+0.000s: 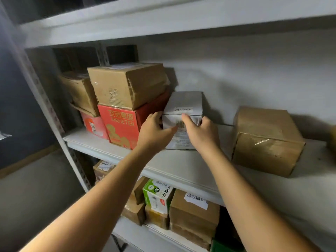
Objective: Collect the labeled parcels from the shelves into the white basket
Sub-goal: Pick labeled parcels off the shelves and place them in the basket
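While the parcel stands on the middle shelf close to the far wall, both hands are on it. It is white, with a barcode label running down its near face and a printed strip across its top. The left hand grips its left edge, fingers curled round the corner and thumb laid across the label. The right hand holds the other side, forefinger on the barcode and the rest seemingly wrapped round the right edge (blur softens the fingertips). Just beside the parcel on the left is a red box, with a brown box stacked on it, slightly askew. Farther left sits a pink box with a tan box on top. Well apart to the right, a taped box rests on the same shelf. On the lower shelf, a green carton stands among labelled boxes.
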